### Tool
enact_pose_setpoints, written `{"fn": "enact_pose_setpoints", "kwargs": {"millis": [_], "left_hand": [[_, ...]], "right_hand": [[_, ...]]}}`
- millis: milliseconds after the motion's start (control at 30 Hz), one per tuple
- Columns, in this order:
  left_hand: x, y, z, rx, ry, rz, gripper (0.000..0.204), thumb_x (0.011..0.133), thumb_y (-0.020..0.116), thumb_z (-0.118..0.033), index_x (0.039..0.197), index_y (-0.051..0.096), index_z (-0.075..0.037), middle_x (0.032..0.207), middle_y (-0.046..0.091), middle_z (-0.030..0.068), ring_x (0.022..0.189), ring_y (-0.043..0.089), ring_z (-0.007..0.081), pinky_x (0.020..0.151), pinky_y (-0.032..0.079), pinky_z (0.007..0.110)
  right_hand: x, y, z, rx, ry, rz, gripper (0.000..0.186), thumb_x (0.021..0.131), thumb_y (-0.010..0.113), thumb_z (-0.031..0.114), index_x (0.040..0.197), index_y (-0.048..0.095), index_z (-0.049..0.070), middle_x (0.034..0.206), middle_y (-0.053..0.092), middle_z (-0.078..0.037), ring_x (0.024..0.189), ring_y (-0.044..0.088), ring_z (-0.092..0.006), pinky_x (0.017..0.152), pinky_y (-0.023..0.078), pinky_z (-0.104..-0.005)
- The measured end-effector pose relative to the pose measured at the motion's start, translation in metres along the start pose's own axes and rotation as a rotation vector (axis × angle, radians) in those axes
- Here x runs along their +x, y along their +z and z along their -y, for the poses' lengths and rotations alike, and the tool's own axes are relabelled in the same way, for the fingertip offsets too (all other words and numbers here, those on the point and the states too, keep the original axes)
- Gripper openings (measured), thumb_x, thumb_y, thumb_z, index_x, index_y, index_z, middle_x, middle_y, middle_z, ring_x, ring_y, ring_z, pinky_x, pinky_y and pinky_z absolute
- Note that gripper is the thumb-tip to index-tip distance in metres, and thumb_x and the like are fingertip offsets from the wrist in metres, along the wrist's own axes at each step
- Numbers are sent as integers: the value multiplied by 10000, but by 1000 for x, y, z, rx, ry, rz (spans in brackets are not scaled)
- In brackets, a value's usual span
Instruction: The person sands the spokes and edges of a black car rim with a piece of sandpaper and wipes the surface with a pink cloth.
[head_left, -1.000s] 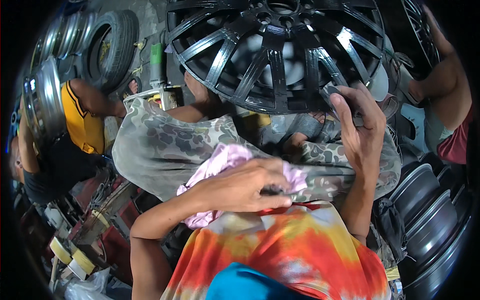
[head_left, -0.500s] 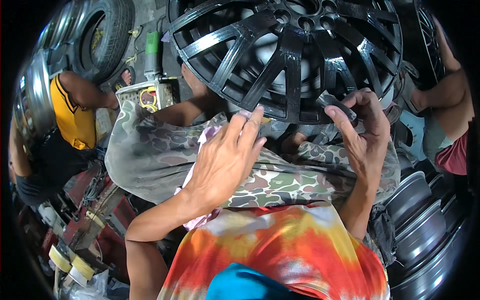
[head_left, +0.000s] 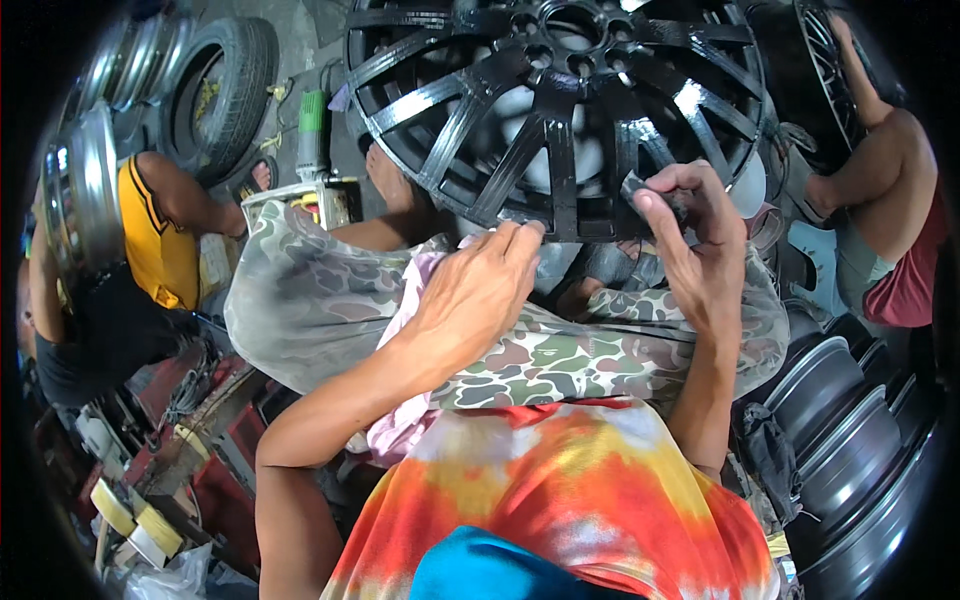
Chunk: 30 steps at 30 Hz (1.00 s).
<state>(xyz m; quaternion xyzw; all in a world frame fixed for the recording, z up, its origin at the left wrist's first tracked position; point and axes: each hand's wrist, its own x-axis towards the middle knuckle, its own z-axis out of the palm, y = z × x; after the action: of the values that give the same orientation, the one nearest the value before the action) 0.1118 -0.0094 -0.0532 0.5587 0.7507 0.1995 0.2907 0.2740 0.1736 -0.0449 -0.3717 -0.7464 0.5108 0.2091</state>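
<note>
Left hand [head_left: 470, 300] lowered onto black wheel [head_left: 560, 110] rim.

Bright, even daylight fills the scene; white glare streaks the glossy black wheel rim [head_left: 560, 110] spokes, shadows stay soft, the centre is sharp, and fisheye bending darkens into a black border at the edges

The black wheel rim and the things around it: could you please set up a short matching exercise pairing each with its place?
Things:
1. black wheel rim
2. pink cloth
3. tyre
4. stacked grey rims

Places:
A. upper left, on the floor
B. on the lap, under the left hand
C. lower right edge
D. top centre, its lower edge pinched by the right hand

Pairs: 1-D, 2-B, 3-A, 4-C
</note>
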Motion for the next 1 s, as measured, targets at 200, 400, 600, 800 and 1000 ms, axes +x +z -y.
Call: {"fn": "enact_pose_setpoints", "kwargs": {"millis": [200,400,600,800,1000], "left_hand": [[2,-9,0,17,-33,-12,238,1014,590,-109,1239,579,-31,1078,678,236,953,675,457,808,544,533],[0,-15,11,274,-37,-57,185,989,624,-129,1143,590,-32,968,627,206,882,662,437,764,535,535],[-3,-17,3,255,126,-45,263,934,706,-183,1096,597,-6,1019,595,186,941,662,368,800,556,481],[-75,-45,7,664,109,241,439,887,778,-319,1169,649,-8,1078,628,183,966,646,420,874,528,513],[-57,-74,-6,182,78,256,336,915,750,-222,1154,660,-3,1022,664,180,960,658,416,825,531,489]], "right_hand": [[-5,-3,0,-15,90,49,221,919,801,112,935,598,25,730,556,-11,634,471,-60,549,387,-272],[-13,-10,9,-112,-54,74,237,926,797,131,954,605,-6,731,580,-56,602,493,-109,553,407,-294],[-19,-11,-3,-19,-168,14,225,913,794,120,1029,641,4,877,635,-81,698,552,-168,646,464,-302],[-29,-21,-9,-50,-87,37,236,908,804,136,988,629,-1,830,613,-54,647,495,-126,583,430,-306],[-35,-23,5,100,100,79,241,920,811,150,951,628,-3,738,618,-25,579,551,-68,520,419,-254]]}}
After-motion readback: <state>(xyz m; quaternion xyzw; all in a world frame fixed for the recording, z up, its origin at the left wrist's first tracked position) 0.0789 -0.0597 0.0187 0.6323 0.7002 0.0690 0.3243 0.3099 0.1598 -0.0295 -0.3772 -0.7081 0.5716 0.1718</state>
